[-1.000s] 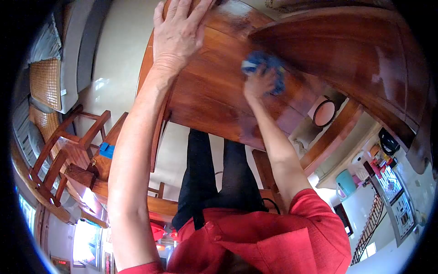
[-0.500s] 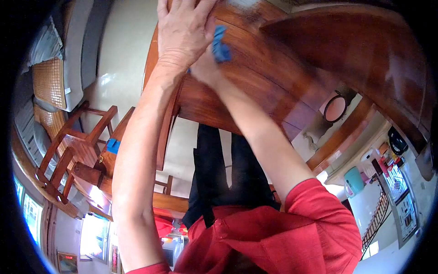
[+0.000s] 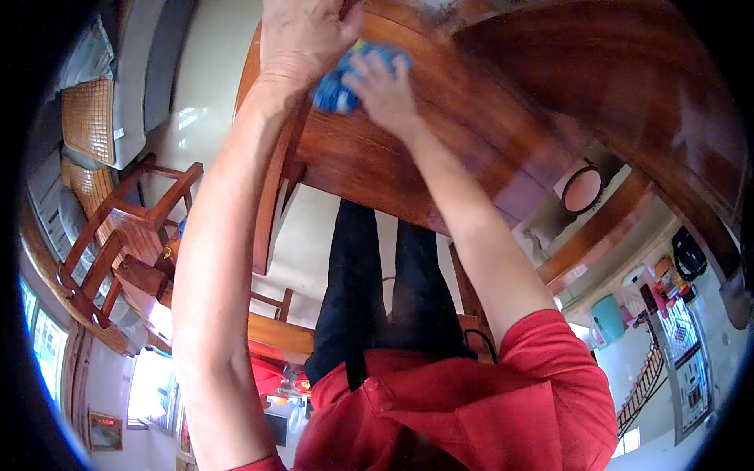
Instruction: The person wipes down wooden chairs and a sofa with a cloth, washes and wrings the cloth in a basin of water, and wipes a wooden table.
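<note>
Pressing a blue cloth (image 3: pixel 336 92) down at 12 o'clock on a wooden surface (image 3: pixel 488 122) under the right hand (image 3: pixel 389 94) in a wide-spread grip; shifting over from 1 o'clock a second earlier, seemingly bringing the wiping beside the left hand (image 3: pixel 305 35) at 11 o'clock; not showing enough of that grip to tell.

Left arm (image 3: pixel 216 243) extended forward, left hand (image 3: pixel 305 35) by table's (image 3: pixel 471 133) left edge, fingertips cropped; right hand (image 3: pixel 386 94) palm-down, splayed.

The person wears a plain red fabric shirt (image 3: pixel 487 420) with short, straight-hemmed red sleeves (image 3: pixel 542 345), and long, straight-legged black cloth trousers (image 3: pixel 349 282).
</note>
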{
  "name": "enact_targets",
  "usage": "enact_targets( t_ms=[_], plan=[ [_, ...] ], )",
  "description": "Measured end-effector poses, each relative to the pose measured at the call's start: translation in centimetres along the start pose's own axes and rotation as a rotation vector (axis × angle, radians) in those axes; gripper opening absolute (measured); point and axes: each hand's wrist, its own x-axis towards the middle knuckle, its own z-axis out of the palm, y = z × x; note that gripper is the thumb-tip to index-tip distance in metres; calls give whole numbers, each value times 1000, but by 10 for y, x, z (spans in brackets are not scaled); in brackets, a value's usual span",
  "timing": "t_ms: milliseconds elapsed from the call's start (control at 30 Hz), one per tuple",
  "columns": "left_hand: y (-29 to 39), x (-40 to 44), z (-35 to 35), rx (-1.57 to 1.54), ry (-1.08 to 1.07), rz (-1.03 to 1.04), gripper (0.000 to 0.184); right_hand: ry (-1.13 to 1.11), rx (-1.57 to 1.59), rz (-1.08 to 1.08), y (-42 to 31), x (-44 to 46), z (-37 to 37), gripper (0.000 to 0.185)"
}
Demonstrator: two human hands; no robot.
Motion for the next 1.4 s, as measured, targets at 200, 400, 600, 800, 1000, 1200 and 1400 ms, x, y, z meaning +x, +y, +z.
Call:
enact_targets(
  t_ms=[200, 400, 600, 800, 1000, 1200, 1400],
  plan=[
    [-2, 0, 0, 3, 13, 38, 61, -81, -165, 434, 88, -76, -39, 53],
    [1, -1, 0, 23, 6, 23, 57, 18, -270, 843, 147, -293, -56, 55],
    [-2, -1, 1, 95, 35, 110, 57, -114, -351, 1065, 87, -291, -53, 51],
    [0, 1, -4, -15, -40, 220, 54, -205, 17, 490, -60, -174, -10, 50],
    [-3, 0, -2, -135, -49, 212, 41, -76, 273, 105, -94, 9, 11, 32],
    [0, 1, -4, -153, -35, 182, 31, -109, 216, -15, -121, -3, 21, 22],
    [-3, 2, 1, -147, 32, 232, 24, -398, 281, -267, -117, -113, 0, 23]
  ],
)
